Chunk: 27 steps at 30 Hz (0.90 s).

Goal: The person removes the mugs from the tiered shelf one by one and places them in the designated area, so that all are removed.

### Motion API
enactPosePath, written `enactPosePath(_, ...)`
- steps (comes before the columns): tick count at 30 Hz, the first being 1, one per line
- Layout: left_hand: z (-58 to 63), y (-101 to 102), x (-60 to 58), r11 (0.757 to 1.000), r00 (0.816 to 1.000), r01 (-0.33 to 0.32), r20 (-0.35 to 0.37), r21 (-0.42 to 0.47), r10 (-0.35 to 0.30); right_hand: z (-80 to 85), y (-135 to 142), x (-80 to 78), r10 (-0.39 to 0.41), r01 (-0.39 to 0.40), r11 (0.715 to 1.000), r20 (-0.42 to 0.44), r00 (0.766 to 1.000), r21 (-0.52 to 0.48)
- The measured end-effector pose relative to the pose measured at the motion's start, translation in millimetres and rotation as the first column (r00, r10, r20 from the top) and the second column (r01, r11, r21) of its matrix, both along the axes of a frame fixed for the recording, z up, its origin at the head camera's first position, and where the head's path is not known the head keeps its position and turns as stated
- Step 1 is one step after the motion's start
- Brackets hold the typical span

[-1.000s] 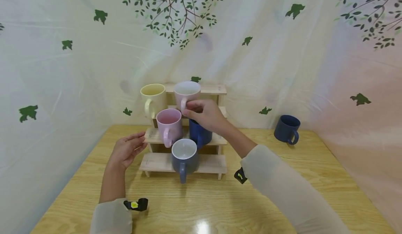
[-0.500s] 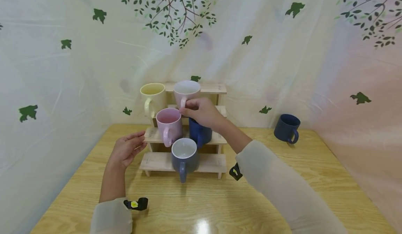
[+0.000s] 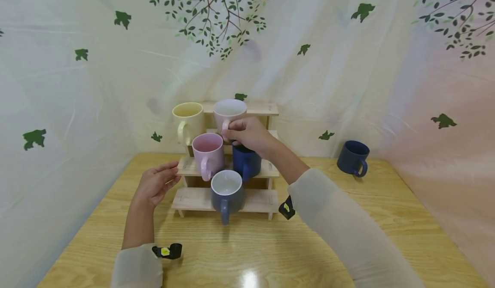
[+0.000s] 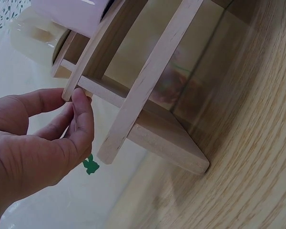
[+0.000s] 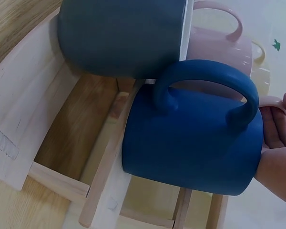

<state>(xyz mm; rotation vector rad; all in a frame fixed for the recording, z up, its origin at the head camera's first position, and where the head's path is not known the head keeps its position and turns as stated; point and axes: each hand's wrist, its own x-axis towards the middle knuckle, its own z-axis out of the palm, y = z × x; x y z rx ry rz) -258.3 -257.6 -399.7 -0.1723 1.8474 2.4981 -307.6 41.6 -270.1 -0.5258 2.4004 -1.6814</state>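
Observation:
A wooden tiered shelf [image 3: 261, 201] stands on the table with several mugs on its steps. My left hand [image 3: 154, 185] pinches the left end of a middle board between thumb and fingers, as the left wrist view shows. At the upper part of the shelf, my right hand [image 3: 253, 138] pinches the handle of a pale pink mug [image 3: 232, 111], which is upright; its base is hidden. Just below that hand sits a blue mug [image 5: 190, 138]. Left of it is a pink mug [image 3: 208, 154], and a yellow mug [image 3: 189, 122] stands higher up.
A grey mug [image 3: 227, 197] with a white inside sits on the lowest step, its handle facing forward. A navy mug [image 3: 352, 158] stands apart on the wooden table [image 3: 309, 249], at the back right. Behind everything hangs a pale cloth [image 3: 116, 86] with leaf prints.
My right hand and forearm have shifted slightly, the sleeve moving left, with the fingers still at the pale pink mug's handle. The mugs and my left hand look unmoved.

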Motion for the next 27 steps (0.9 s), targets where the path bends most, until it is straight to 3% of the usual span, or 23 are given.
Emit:
enactPosePath(9, -1.0, -0.1, -0.8, 1.000, 1.000, 0.002, -0.003, -0.011, -0.002, -1.5, -1.3, -1.6, 0.054, -0.042, 0.988, 0.073, 0.996, -0.152)
enactPosePath(17, -0.5, -0.4, -0.9, 1.000, 1.000, 0.001, 0.001, -0.031, -0.001, -0.9, -1.9, -1.4, 0.146, -0.094, 0.945, 0.148, 0.978, -0.313)
enactPosePath(27, -1.0, -0.3, -0.6, 1.000, 1.000, 0.004, 0.000, -0.014, -0.004, -2.8, -5.3, 1.8, 0.119, -0.077, 0.949, 0.122, 0.985, -0.305)
